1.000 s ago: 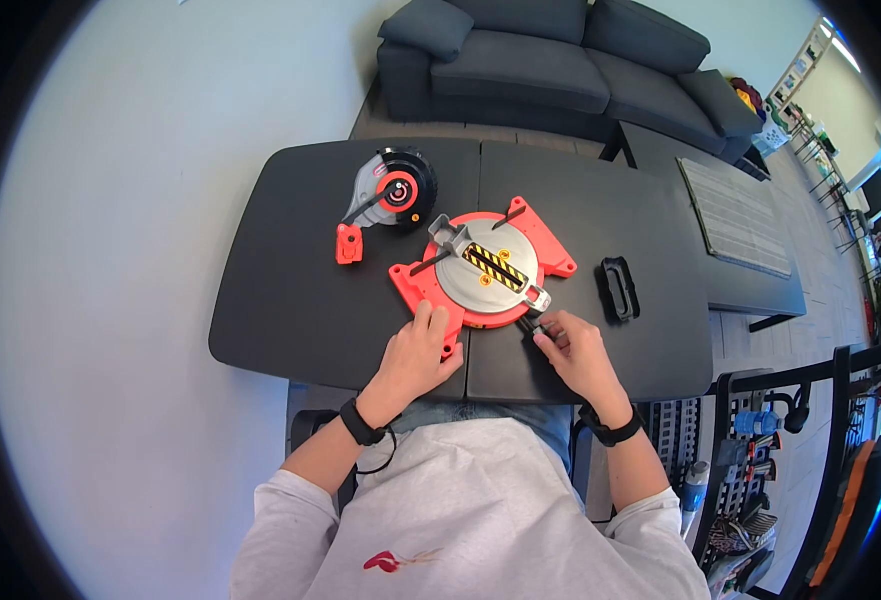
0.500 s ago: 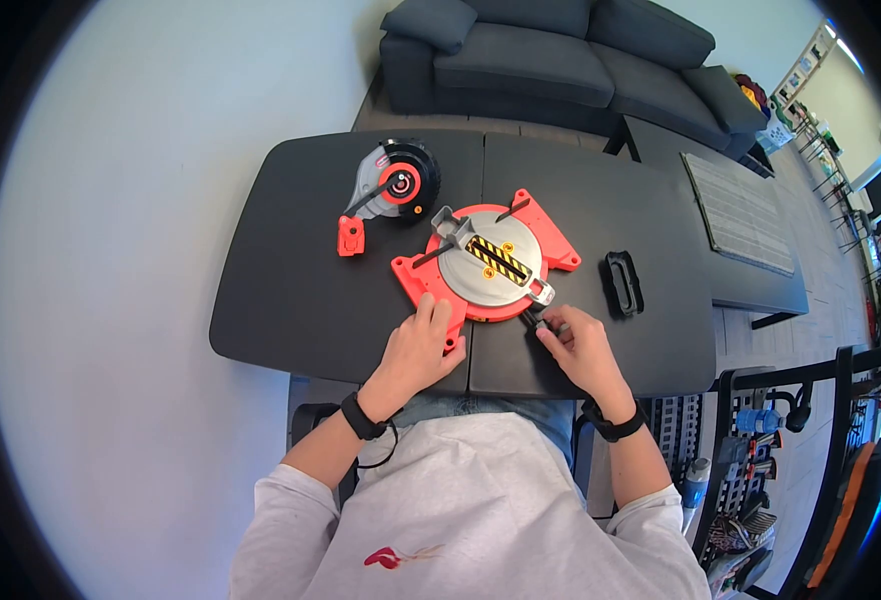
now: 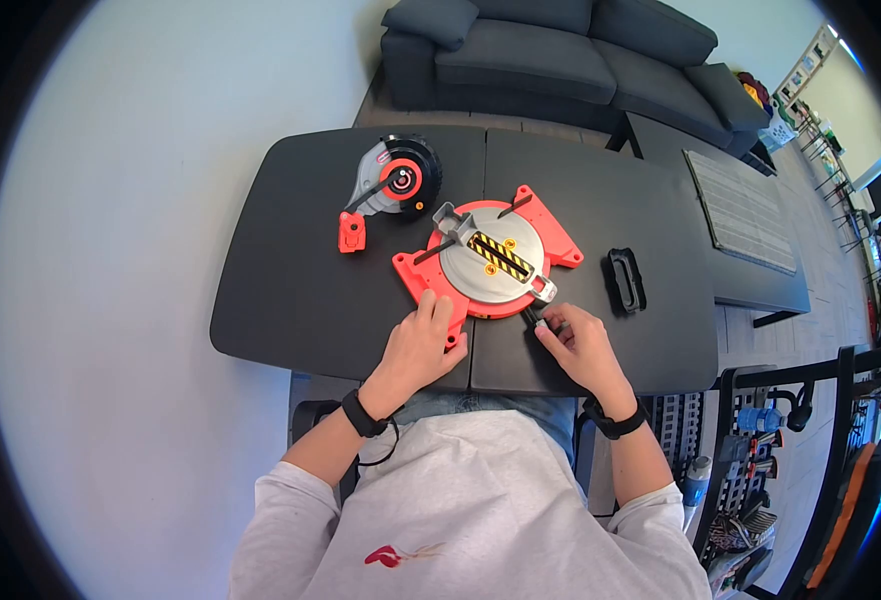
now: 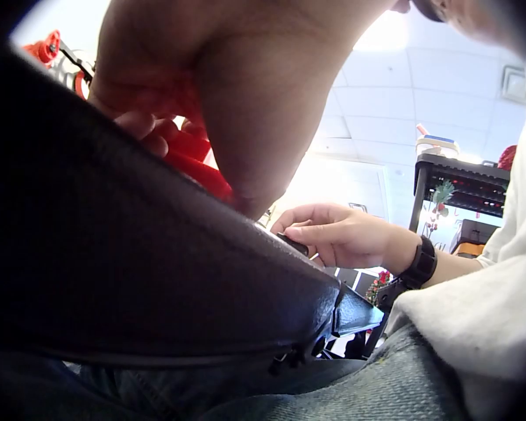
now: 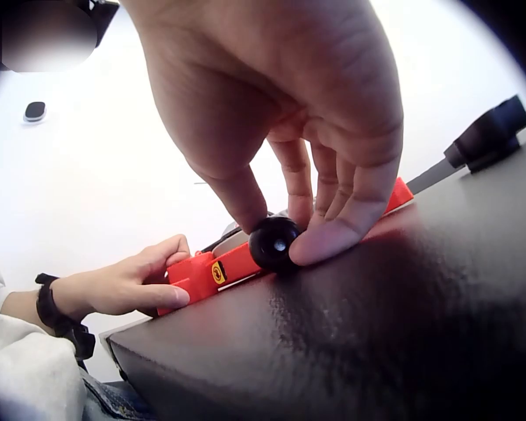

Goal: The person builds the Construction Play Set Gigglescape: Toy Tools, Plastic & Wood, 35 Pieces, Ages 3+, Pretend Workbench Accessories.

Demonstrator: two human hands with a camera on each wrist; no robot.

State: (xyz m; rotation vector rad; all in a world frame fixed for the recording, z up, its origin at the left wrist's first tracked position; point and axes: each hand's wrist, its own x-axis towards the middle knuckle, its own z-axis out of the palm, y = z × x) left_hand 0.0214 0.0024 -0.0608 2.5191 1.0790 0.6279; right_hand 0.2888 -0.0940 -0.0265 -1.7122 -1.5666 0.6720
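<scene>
A red toy mitre saw base [image 3: 555, 240] with a round grey turntable [image 3: 480, 280] lies on the dark table, a yellow-and-black striped slot across its middle. My left hand [image 3: 412, 355] grips the base's near left corner, thumb on the near side and fingers over the top. At the front of the turntable, my right hand [image 3: 582, 350] pinches a black knob [image 5: 274, 244] between thumb and fingers; in the right wrist view its round end faces the camera. The saw head [image 3: 370, 180], grey with a black disc and red hub, lies behind the base to the left.
An oblong black plastic part [image 3: 625, 282] lies on the table [image 3: 290, 300] to the right of the base. A seam runs across the tabletop. Beyond stand a grey sofa [image 3: 530, 65] and a low table with a mat [image 3: 740, 210]; a black rack [image 3: 740, 480] is at the right.
The head view has shifted slightly, so the table appears a little higher. Both hands keep their hold on the base and the knob.
</scene>
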